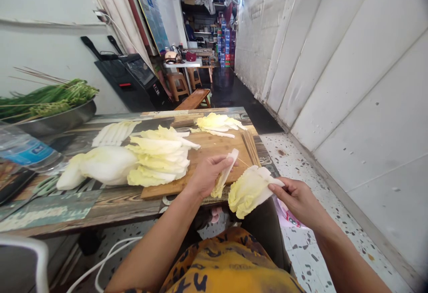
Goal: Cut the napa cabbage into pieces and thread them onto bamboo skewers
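My left hand [209,172] is closed on a narrow strip of Chinese cabbage leaf [232,158], its pale stem end up and its yellow frill down. My right hand [296,199] grips several cabbage pieces [252,188] stacked together, pinching them at the white stem end. From these pieces a thin wooden skewer [243,163] points toward the strip; whether it enters the strip I cannot tell. Both hands are over the near right edge of a wooden cutting board [214,150]. A bundle of skewers [250,146] lies along the board's right side.
Cut cabbage leaves lie in a left pile [160,154] and a far pile [219,123]. Left of the board are a whole cabbage [109,164], green scissors [47,186], a water bottle [31,150] and a metal bowl [63,117] of skewered greens. A white wall [361,83] runs along the right.
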Demonstrator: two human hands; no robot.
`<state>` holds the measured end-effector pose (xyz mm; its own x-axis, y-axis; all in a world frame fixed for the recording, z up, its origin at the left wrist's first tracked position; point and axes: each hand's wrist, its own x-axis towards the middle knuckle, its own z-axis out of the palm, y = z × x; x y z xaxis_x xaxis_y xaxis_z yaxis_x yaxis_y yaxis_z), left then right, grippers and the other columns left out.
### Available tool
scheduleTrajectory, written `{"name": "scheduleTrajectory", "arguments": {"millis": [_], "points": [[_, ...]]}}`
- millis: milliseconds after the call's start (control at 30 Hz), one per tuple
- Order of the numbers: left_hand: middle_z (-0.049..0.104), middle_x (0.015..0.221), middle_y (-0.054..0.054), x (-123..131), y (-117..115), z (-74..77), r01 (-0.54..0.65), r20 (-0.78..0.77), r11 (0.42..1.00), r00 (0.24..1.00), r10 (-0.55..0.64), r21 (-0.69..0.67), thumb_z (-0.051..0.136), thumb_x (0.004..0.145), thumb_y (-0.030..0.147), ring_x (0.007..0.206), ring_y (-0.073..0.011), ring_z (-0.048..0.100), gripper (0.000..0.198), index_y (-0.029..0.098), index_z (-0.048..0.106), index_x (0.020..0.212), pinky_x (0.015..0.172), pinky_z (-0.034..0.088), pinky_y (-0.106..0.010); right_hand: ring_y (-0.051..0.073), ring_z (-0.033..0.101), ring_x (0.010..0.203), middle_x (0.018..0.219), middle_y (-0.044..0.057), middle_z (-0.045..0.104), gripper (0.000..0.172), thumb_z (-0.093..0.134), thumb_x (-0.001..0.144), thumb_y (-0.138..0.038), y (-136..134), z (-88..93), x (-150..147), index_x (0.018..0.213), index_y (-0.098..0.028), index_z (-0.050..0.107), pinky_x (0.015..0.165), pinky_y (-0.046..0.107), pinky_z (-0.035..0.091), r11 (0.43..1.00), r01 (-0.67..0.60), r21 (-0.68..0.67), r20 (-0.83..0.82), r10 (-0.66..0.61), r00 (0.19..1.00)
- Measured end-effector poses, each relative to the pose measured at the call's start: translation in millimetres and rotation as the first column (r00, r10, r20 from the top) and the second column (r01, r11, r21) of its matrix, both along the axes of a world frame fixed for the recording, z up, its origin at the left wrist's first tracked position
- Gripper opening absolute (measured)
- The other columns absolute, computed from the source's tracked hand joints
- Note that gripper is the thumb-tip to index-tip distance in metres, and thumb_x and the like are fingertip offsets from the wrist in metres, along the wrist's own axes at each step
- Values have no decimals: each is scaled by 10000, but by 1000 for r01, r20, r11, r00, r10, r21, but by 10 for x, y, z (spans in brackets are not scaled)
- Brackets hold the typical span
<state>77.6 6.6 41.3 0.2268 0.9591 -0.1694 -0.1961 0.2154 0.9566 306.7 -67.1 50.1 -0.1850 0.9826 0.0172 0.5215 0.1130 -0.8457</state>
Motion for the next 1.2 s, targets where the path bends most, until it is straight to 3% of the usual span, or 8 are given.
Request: {"name": "scheduleTrajectory", "arguments": {"millis": [500,767,1033,1200], "points": [[708,781,-43,14,-5,-19,-6,-39,1000,999,7,26,794,602,449,733,-152,567,337,167,753,780,724,412,-261,94,346,522,577,-44,422,366,478,885,-490,-24,11,28,727,-177,583,491,226,300,1000,-11,-24,0,11,1000],[737,849,-54,1,-29,-22,0,-184,986,982,31,166,740,676,455,828,-209,611,299,183,766,798,780,428,-299,93,341,505,559,-50,405,381,476,878,-510,-32,18,24,692,-185,545,487,228,302,999,-2,-34,-1,2,1000],[728,820,-44,-39,-69,-33,46,-270,978,963,11,204,707,700,465,816,-213,607,304,180,767,785,692,436,-269,117,454,566,629,-13,533,363,495,878,-502,-4,-13,40,773,-170,599,512,231,364,995,-59,-77,-89,52,995],[701,715,-30,-38,-136,7,90,-293,983,955,-40,158,700,708,460,666,-175,592,301,177,760,790,599,430,-256,137,521,646,708,1,601,337,511,878,-478,8,27,20,824,-165,625,591,242,408,987,-111,-117,-159,92,983]]}}
